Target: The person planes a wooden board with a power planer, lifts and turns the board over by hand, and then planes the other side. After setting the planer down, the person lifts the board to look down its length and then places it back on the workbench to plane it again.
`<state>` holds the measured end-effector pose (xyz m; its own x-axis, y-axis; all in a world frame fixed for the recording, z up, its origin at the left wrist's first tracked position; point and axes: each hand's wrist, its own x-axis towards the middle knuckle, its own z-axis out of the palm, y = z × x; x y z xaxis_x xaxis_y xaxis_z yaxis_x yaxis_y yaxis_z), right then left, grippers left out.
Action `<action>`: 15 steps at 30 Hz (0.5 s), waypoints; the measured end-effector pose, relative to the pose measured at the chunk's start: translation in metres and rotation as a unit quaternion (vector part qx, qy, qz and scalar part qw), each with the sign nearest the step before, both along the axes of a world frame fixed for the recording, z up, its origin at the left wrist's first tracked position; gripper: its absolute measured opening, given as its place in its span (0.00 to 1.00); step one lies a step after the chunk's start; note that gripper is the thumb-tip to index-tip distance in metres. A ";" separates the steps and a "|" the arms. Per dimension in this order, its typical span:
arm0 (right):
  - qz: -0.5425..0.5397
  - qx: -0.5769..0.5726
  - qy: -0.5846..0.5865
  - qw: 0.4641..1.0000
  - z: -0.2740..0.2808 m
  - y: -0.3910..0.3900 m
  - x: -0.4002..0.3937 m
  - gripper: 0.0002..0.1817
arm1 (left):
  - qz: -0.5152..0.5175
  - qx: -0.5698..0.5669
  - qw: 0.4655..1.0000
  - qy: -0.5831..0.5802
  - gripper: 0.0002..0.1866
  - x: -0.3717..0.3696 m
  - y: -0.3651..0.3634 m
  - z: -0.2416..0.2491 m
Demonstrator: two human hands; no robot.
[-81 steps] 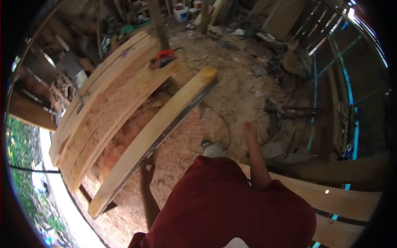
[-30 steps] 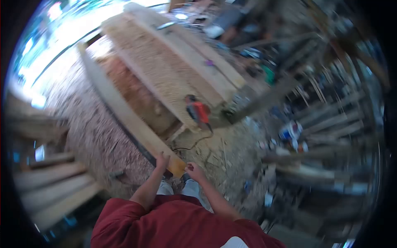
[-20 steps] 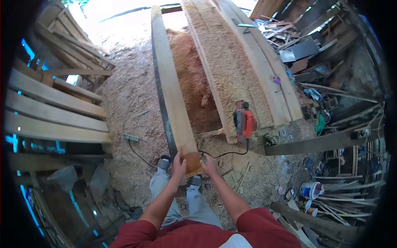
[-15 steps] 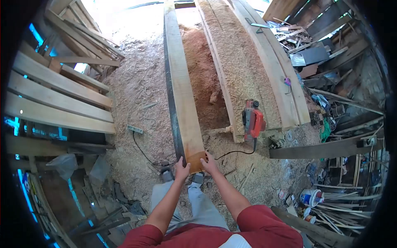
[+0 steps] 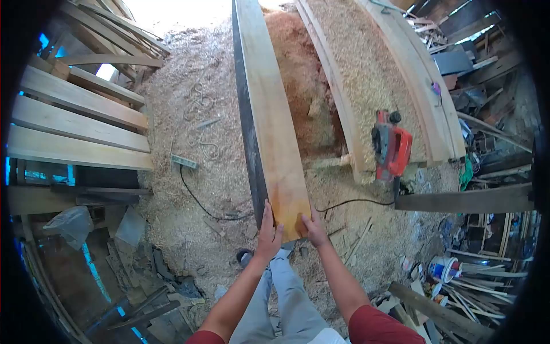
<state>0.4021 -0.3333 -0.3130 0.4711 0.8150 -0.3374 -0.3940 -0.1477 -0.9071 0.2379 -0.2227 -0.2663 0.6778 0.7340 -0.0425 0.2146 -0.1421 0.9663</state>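
Observation:
A long pale wooden plank [image 5: 275, 114] runs away from me, its near end stained orange-brown. My left hand [image 5: 267, 236] grips the left edge of that end, thumb on the top face. On the right edge, my right hand [image 5: 315, 228] holds the same end, its fingers partly hidden by the wood. Along the plank's left side runs a dark strip [image 5: 250, 137]. A red electric planer [image 5: 392, 146] rests to the right, near the end of a shavings-covered board [image 5: 372, 74].
Stacked planks [image 5: 80, 123] stand at the left. A power strip [image 5: 184, 161] lies on the shavings-covered floor with its cable. More boards [image 5: 424, 97] and a beam [image 5: 464, 198] are at the right. A white bucket [image 5: 442, 268] sits by scrap sticks at lower right.
The view has shifted, so the planer and boards appear farther right. Both hands still hold the plank's end, which now appears larger and slightly to the right.

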 end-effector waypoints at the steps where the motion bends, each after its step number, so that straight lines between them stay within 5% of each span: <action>1: -0.004 -0.005 0.003 1.000 0.000 0.001 -0.002 0.40 | -0.004 -0.005 1.000 0.003 0.39 -0.001 -0.002 -0.007; 13: -0.021 -0.029 -0.049 0.998 0.019 0.012 -0.023 0.40 | 0.070 0.007 0.996 -0.049 0.35 0.001 -0.024 -0.026; 15: 0.019 -0.041 -0.137 0.990 -0.001 0.013 -0.035 0.41 | 0.098 -0.037 0.992 -0.066 0.35 -0.012 -0.018 -0.029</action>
<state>0.3676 -0.3205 -0.3140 0.5228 0.8095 -0.2670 -0.1281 -0.2350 -0.9635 0.2261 -0.2408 -0.2955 0.5250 0.8508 -0.0217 0.1014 -0.0373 0.9941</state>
